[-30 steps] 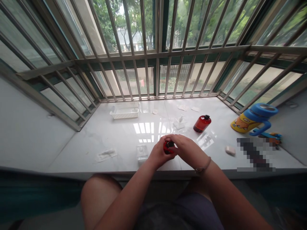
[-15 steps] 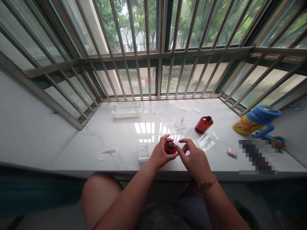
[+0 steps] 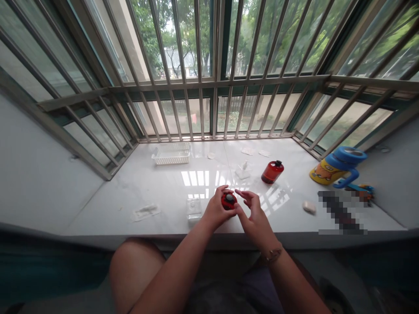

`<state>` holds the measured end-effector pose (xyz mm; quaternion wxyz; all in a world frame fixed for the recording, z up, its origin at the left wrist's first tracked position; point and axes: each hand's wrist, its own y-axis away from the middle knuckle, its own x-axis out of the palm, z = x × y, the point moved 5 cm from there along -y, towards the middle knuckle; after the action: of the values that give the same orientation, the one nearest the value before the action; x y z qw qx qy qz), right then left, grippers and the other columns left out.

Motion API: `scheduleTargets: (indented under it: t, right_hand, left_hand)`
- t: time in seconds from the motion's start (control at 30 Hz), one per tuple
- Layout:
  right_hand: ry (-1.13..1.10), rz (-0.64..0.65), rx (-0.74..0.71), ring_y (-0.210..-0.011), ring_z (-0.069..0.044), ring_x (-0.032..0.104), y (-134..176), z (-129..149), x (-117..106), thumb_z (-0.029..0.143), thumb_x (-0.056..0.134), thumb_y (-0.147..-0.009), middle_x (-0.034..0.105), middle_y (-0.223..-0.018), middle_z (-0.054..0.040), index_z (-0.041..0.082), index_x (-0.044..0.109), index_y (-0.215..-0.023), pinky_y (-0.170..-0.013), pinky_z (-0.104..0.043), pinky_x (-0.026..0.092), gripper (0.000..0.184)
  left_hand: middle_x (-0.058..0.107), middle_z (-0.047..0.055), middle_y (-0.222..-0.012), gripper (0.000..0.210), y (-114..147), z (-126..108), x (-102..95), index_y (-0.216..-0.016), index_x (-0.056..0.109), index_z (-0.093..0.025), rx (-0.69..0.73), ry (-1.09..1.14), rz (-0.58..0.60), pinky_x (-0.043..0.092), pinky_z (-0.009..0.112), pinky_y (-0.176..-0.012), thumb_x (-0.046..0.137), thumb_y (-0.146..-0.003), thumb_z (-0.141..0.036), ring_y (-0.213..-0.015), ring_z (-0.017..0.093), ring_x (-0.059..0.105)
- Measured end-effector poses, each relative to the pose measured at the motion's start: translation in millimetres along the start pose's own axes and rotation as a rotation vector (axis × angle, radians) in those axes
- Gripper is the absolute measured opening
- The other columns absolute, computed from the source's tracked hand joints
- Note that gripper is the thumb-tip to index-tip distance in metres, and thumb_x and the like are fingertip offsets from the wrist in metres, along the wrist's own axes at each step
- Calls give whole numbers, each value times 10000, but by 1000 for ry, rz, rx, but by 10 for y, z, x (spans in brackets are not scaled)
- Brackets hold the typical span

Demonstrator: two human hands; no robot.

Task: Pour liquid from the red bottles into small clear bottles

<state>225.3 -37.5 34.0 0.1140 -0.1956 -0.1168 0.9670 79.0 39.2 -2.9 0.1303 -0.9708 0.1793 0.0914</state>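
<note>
A small red bottle (image 3: 225, 205) with a black cap stands near the front of the white counter, its top facing me. My left hand (image 3: 212, 213) curls around its left side, thumb in front and fingers behind. Close on the right is my right hand (image 3: 256, 217), its fingers apart and its thumb tip at the bottle's edge; whether the thumb presses on it I cannot tell. Left of the bottle sits a clear plastic box (image 3: 194, 209). Another red bottle (image 3: 272, 172) with a black cap stands farther back on the right.
A white basket (image 3: 172, 160) stands at the back left, a small clear holder (image 3: 243, 171) in the middle. On the right are a blue and yellow jug (image 3: 327, 170) and a pale, soap-like piece (image 3: 309, 207). A crumpled wipe (image 3: 146, 212) lies left. Window bars close the back.
The view has shifted slightly. My right hand has turned and its fingers have straightened somewhat beside the bottle. My left hand still holds the red bottle.
</note>
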Motion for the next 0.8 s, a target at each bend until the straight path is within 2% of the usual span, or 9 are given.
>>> scheduleTargets:
  t: [0.07,0.2,0.23,0.3,0.4,0.47,0.53,0.7,0.8]
  right_hand:
    - [-24,47,12,-1430,-293,600,-1,10,57,529,594,-1034,633,-1502,-153,280,418,-1432,-1164,-535,522,502]
    - [-5,-43,109,-1218,-317,720,10,-48,54,566,620,-1003,751,-1216,-128,265,442,-1340,-950,-491,623,485]
    - [2,-78,103,-1185,-314,729,9,-53,50,562,629,-995,750,-1187,-123,260,451,-1321,-948,-493,622,479]
    - [17,-103,50,-1234,-308,705,-10,-40,77,530,646,-983,718,-1277,-142,251,462,-1333,-1025,-514,597,484]
    - [21,-37,2,-1329,-305,659,-86,-28,197,467,645,-982,660,-1442,-148,264,443,-1427,-1045,-507,593,530]
    - [31,3,-4,-1300,-296,679,-153,-35,263,428,621,-993,705,-1387,-114,280,455,-1434,-1030,-500,598,494]
    - [68,-13,-31,-1259,-292,699,-215,-44,276,405,626,-985,745,-1304,-89,280,506,-1369,-1067,-511,573,421]
    - [72,-71,-60,-1148,-305,735,-261,-147,271,460,705,-940,759,-1208,-101,255,547,-1269,-1026,-504,586,419]
    - [74,-73,-134,-1175,-303,702,-192,-204,352,475,650,-992,720,-1245,-114,256,582,-1284,-1049,-521,577,371]
  left_hand:
    - [687,81,-1358,914,4,12,1,-1480,438,-288,-9,5,-2,556,475,-1110,936,-717,-222,-1227,260,699]
    - [685,91,-1358,895,15,15,1,-1471,446,-280,-8,13,-7,551,469,-1113,936,-725,-232,-1229,260,699]
    - [686,93,-1356,893,16,16,1,-1467,449,-278,-5,15,-11,548,467,-1113,940,-722,-235,-1226,258,699]
    - [688,94,-1353,912,13,25,7,-1463,451,-277,-5,19,-17,545,462,-1112,957,-705,-241,-1226,259,697]
    - [693,105,-1346,936,13,61,20,-1464,456,-263,-15,12,-37,555,469,-1093,967,-680,-230,-1212,272,702]
    - [685,122,-1364,873,25,83,31,-1469,463,-249,1,-20,-64,555,483,-1092,917,-724,-202,-1217,281,700]
    - [669,133,-1394,808,47,100,50,-1476,469,-242,33,-54,-97,550,497,-1107,852,-769,-168,-1241,287,691]
    - [668,133,-1396,788,97,157,115,-1508,465,-259,73,-123,-177,543,539,-1146,823,-810,-178,-1285,313,672]
    - [627,164,-1467,837,159,140,107,-1643,313,-266,107,-212,-123,527,568,-1179,722,-916,-193,-1345,323,646]
